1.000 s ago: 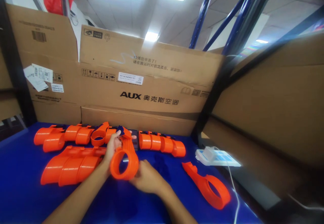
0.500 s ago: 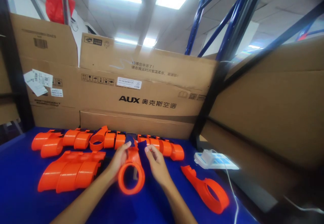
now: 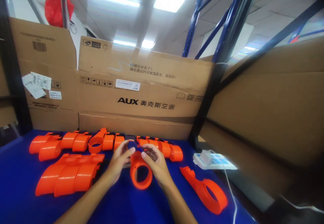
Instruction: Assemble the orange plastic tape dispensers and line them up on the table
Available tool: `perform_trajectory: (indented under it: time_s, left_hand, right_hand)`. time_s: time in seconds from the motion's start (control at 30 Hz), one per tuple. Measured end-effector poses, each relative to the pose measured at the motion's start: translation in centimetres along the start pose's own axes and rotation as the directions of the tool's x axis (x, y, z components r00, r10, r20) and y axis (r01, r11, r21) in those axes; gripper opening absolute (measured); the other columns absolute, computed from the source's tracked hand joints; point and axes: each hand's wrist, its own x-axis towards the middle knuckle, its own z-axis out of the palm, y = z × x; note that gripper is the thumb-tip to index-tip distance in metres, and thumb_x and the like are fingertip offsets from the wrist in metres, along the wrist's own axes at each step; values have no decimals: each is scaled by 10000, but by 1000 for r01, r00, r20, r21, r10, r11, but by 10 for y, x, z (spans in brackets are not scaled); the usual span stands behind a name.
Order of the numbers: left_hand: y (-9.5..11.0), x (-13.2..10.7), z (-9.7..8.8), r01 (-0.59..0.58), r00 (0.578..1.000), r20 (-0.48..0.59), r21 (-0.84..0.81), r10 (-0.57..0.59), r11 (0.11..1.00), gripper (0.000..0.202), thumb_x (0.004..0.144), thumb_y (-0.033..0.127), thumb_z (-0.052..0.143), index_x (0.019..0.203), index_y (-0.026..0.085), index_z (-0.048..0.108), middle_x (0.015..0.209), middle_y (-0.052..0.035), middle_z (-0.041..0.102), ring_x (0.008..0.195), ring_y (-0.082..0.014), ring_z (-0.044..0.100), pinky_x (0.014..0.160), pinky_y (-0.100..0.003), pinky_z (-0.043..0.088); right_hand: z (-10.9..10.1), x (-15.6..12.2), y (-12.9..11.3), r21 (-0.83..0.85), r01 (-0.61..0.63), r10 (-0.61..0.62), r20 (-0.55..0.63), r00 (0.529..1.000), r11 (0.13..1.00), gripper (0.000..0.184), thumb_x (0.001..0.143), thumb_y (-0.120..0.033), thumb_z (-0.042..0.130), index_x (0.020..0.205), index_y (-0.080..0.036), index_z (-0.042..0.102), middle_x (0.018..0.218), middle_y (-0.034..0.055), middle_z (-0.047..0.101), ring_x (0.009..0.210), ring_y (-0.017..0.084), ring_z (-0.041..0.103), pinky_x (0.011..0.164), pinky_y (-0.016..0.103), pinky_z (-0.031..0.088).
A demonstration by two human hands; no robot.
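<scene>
Both my hands hold one orange plastic ring part [image 3: 140, 174] just above the blue table [image 3: 20, 210]. My left hand [image 3: 118, 161] grips its upper left, fingers curled. My right hand [image 3: 156, 161] pinches its upper right, where a small dark blue piece [image 3: 132, 145] sits at the part's top. A matching orange ring part [image 3: 205, 189] lies flat to the right of my right hand.
Rows of orange curved shells [image 3: 67, 175] lie at left and along the back [image 3: 157, 146]. Another orange ring [image 3: 96, 144] rests among them. Cardboard boxes [image 3: 141, 95] wall the back and right. A white power strip with cable [image 3: 212, 160] sits at right.
The orange ring part has shifted right and a little away from me. My right hand moved from under the ring up to its top; both hands now pinch the upper end.
</scene>
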Motion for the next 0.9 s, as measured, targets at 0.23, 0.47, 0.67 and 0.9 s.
perform_trajectory:
  time_s: [0.23, 0.47, 0.67, 0.9]
  left_hand:
    - [2, 0, -1, -56, 998, 25, 22, 56, 998, 547, 708, 354, 792, 1221, 242, 639, 1240, -101, 665, 1114, -291, 630, 841, -361, 551]
    - [3, -1, -2, -134, 989, 59, -75, 139, 988, 649, 675, 280, 813, 1293, 218, 625, 1304, -111, 656, 1286, -319, 530, 1077, -421, 408]
    - [1, -2, -3, -127, 990, 59, 16, 126, 992, 582, 719, 347, 792, 1265, 247, 615, 1283, -120, 664, 1158, -312, 630, 1013, -437, 465]
    - [7, -2, 2, -210, 978, 1, 95, 211, 973, 431, 677, 305, 825, 1055, 223, 636, 1128, -101, 722, 1139, -302, 638, 959, -385, 481]
  right_hand:
    - [2, -1, 2, -31, 1, 0, 11, 1000, 1000, 398, 798, -428, 747, 1123, -225, 639, 1117, 78, 691, 1034, 255, 655, 918, 394, 522]
    - [5, -8, 0, -231, 131, -117, 75, 990, 964, 449, 856, -397, 683, 1261, -229, 584, 1244, 105, 672, 1146, 280, 640, 997, 458, 505]
    - [1, -12, 0, -624, 398, -399, 149, 905, 672, 677, 752, -386, 785, 1370, -248, 548, 1266, 106, 660, 1156, 302, 629, 1017, 447, 504]
    - [0, -12, -3, -653, 468, -446, 216, 869, 596, 712, 781, -390, 769, 1430, -290, 493, 1243, 113, 653, 1125, 308, 626, 977, 473, 523]
